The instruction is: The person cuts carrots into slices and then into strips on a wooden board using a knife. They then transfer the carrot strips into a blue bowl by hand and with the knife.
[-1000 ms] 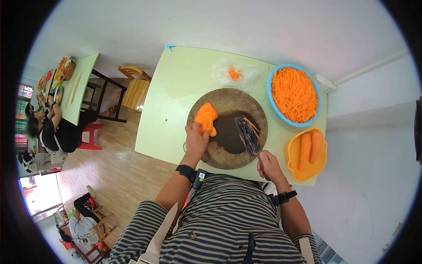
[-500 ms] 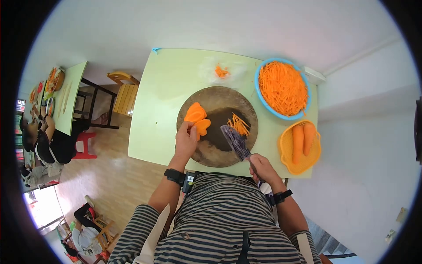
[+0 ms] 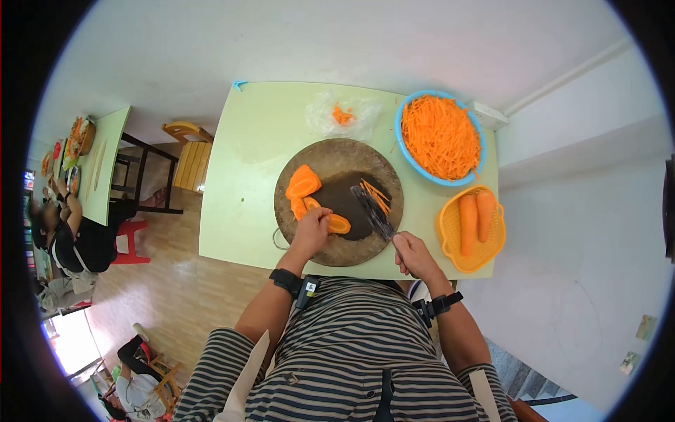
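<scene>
A round wooden chopping board (image 3: 337, 153) lies before me on the pale green table. My left hand (image 3: 311, 231) pinches a carrot slice (image 3: 339, 224) at its left end, low over the board's middle. Left of centre sits a small stack of carrot slices (image 3: 303, 181), with others partly under my fingers. My right hand (image 3: 413, 254) is closed around the handle of a kitchen knife (image 3: 374, 213). Its dark, wet-looking blade points up and left, beside thin carrot shreds (image 3: 377, 197) on the board, some of them hidden by it.
A blue basin (image 3: 441, 137) heaped with carrot shreds stands at the back right. Below it, a yellow basket (image 3: 474, 260) holds two whole carrots (image 3: 467, 225). Carrot scraps lie on a clear plastic bag (image 3: 362, 126). Further left are a wooden chair (image 3: 193, 165) and people at another table (image 3: 116, 119).
My left hand has moved right and down from the stack, with a carrot slice now lying separate toward the knife. The blade covers more of the shreds. The whole view has shifted slightly.
</scene>
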### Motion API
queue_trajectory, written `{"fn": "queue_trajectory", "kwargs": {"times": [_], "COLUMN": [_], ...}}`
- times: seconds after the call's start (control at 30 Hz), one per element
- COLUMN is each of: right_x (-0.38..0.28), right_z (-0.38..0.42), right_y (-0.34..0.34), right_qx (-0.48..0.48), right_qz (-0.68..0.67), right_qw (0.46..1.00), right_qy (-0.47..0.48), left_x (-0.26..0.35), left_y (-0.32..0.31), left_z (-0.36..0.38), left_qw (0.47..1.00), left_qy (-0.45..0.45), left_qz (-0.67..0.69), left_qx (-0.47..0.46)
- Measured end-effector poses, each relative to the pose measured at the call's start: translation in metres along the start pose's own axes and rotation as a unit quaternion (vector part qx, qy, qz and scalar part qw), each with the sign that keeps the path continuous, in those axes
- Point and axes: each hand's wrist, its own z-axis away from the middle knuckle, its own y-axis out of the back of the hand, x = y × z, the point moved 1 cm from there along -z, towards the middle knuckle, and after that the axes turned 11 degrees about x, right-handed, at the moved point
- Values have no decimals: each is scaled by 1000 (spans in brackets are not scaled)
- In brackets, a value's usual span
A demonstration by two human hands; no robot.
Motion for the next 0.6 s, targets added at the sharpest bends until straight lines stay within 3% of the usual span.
{"fn": "queue_trajectory", "kwargs": {"times": [0.13,0.33,0.6], "right_x": [5,2,8], "right_z": [3,2,8], "right_y": [1,5,0], "right_qx": [-10,24,4], "right_qz": [16,-8,7], "right_qw": [1000,1000,1000], "right_qy": [7,5,15], "left_x": [-12,-2,3], "left_y": [-12,-18,-32], "left_z": [-5,-5,-16], "left_qw": [998,999,999], "left_qy": [-44,11,3], "left_qz": [-31,-9,-26], "left_qx": [-14,-35,44]}}
